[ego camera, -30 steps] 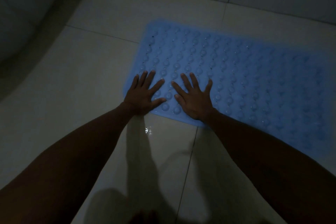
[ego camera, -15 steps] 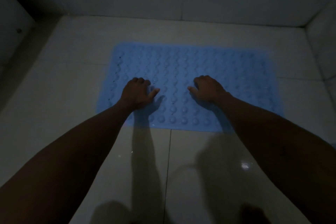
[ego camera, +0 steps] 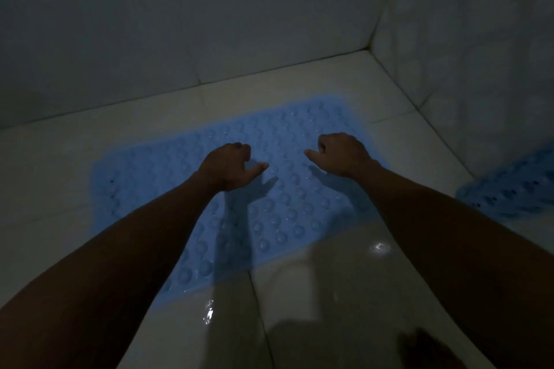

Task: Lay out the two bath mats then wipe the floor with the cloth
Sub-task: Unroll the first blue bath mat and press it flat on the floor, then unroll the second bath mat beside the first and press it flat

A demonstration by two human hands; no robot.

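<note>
Here two hands hang over one flat blue bath mat (ego camera: 287, 189): the left hand (ego camera: 227, 166) and the right hand (ego camera: 341, 154) both have fingers curled under, thumbs pointing inward, gripping nothing. A second blue mat (ego camera: 512, 186) lies crumpled by the right wall (ego camera: 479, 39). The pale tiled floor (ego camera: 329, 293) is glossy, the room dim.

The scene is dim and bluish. Arm shadows fall beneath both forearms. Small glare spots glint on the wet floor tiles (ego camera: 329, 293) nearer than the hands.
</note>
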